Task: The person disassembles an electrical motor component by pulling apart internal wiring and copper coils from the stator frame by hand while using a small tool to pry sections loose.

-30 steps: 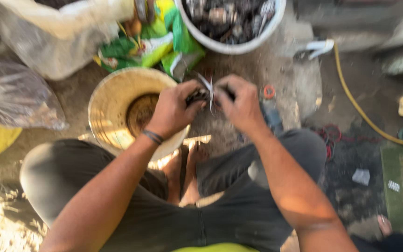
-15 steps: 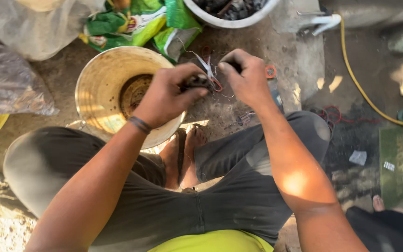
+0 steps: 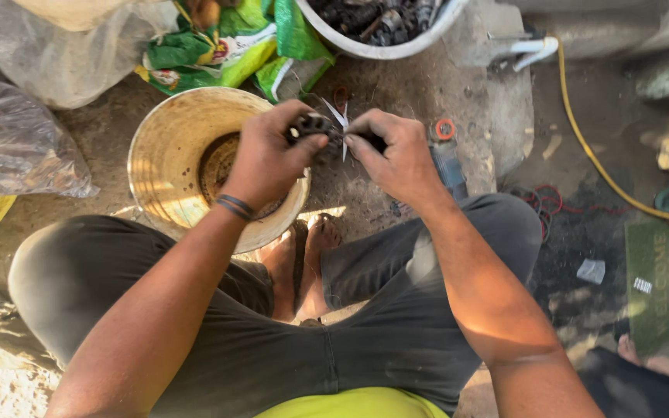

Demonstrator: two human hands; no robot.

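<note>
I sit cross-legged on the ground. My left hand [image 3: 269, 155] grips a small dark round part [image 3: 313, 125] with ridged edges. My right hand [image 3: 398, 153] pinches the same part from the other side, and thin pale strips [image 3: 341, 120] stick up between my fingers. Both hands meet above the rim of a yellow bucket [image 3: 166, 155] that stands in front of my knees. A dark band circles my left wrist.
A white basin [image 3: 385, 48] of dark scrap parts stands at the top. Green printed sacks [image 3: 218, 46] and clear plastic bags [image 3: 17, 143] lie at left. A tool with an orange ring [image 3: 444, 147] rests by my right knee. A yellow hose [image 3: 590, 155] curves at right.
The view has steadied and shifted slightly. My hands stay together on the dark part, now a little lower over the bucket's right rim.
</note>
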